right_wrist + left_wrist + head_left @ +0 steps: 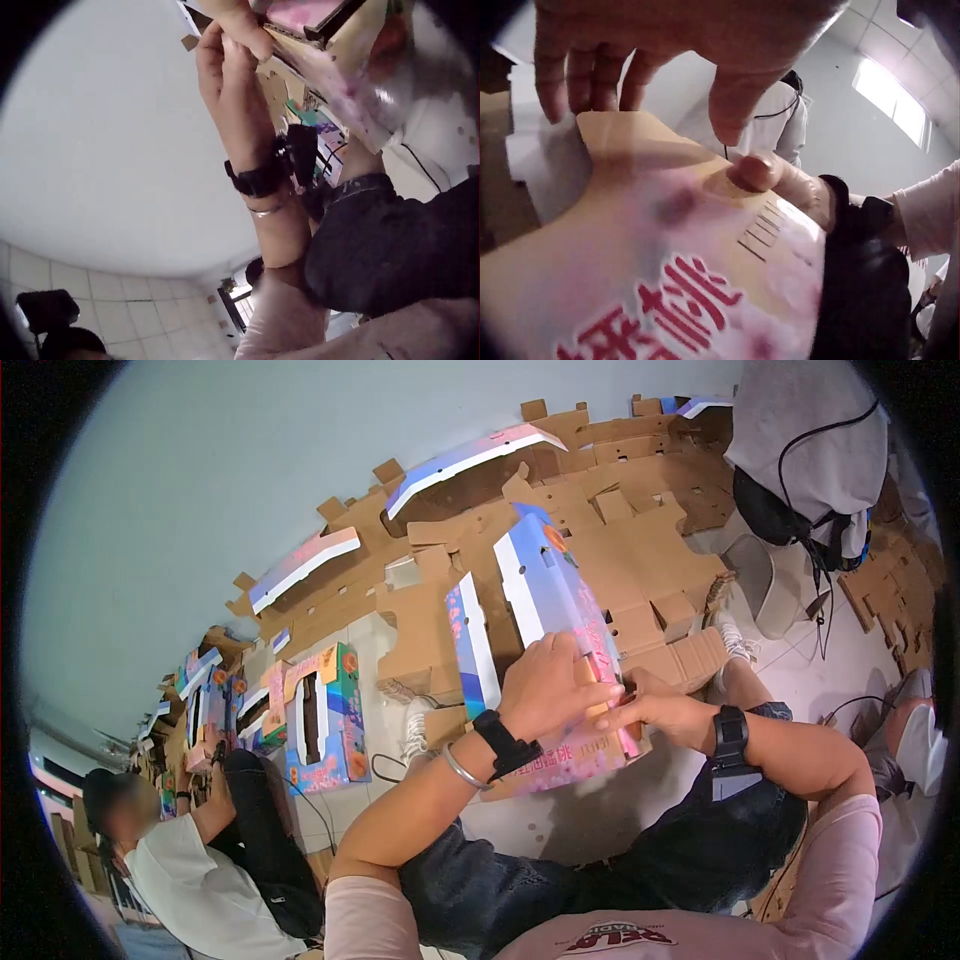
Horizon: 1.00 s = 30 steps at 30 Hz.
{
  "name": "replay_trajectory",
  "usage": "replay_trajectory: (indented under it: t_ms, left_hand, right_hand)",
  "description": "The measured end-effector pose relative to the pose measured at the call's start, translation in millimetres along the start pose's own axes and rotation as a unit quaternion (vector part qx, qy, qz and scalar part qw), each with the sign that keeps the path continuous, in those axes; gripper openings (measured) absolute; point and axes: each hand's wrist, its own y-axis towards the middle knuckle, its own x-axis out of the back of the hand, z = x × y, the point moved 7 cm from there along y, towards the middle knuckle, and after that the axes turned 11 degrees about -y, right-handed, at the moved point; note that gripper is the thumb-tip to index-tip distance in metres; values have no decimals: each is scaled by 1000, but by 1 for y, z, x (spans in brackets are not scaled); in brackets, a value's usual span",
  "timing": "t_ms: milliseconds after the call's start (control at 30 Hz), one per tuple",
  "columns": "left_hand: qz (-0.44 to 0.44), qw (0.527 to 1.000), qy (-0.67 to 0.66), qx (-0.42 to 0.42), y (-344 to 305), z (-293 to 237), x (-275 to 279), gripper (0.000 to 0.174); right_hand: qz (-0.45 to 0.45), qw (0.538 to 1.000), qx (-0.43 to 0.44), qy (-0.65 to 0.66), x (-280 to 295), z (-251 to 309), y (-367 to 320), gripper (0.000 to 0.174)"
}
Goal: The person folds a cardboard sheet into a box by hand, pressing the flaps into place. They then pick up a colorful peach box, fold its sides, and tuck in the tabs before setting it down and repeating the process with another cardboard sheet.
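Note:
A printed cardboard box (560, 765), pink, blue and peach with blossoms and red characters, stands partly folded between the person's knees. Its long side flaps rise away from the body. Over its near part lies the left hand (548, 678). In the left wrist view its straight fingers (600, 79) reach to the panel's upper edge, and the thumb (731, 112) stays apart from them. At the box's right corner, the right hand (668, 708) grips the edge, thumb (756, 172) on the printed face. Those other fingers are largely hidden behind the board.
Flat brown cardboard sheets (640, 550) cover the floor ahead, with printed pieces (470, 460) along the wall. Another printed box (350, 730) stands to the left, near a seated person (200, 870). A grey cloth-covered item with cords (810, 450) is at upper right.

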Motion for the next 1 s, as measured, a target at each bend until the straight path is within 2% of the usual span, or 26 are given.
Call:
replay_trajectory:
  t_ms: [67,133,200,267,300,367,467,567,733,800,933,1000]
  left_hand:
    - [49,996,39,58,3,-1,-1,64]
    - [35,997,54,37,1,-3,-4,62]
    - [19,997,69,16,2,-10,-3,61]
    - [79,993,68,62,2,-14,-5,50]
    - [80,992,69,62,1,-13,-7,50]
    - [77,994,15,69,-4,-9,-12,39]
    - [39,997,-58,37,-13,-1,-22,35]
    - [17,990,-126,60,-13,5,-16,29]
    - [23,979,-182,86,-18,14,7,30]
    - [70,981,-128,126,-25,9,12,32]
    - [86,989,-70,95,-34,-7,12,33]
    - [104,980,-122,117,-39,-6,4,35]
  right_hand:
    - [17,1000,-19,-8,-1,-2,-1,42]
    - [33,999,-36,-15,-4,-6,-2,44]
    - [32,999,-5,30,-8,-3,-1,48]
    - [39,999,-15,35,-10,-1,-2,50]
    - [46,998,-25,39,-10,0,-4,51]
    - [39,998,-34,24,-8,5,-6,51]
    - [27,998,-52,29,-2,4,-7,50]
    - [14,997,-52,47,8,-9,2,50]
    - [-4,999,-14,34,14,-20,15,50]
    - [2,999,3,45,13,-20,18,52]
    - [-13,999,13,46,12,-31,19,51]
    - [-28,999,16,25,14,-32,18,39]
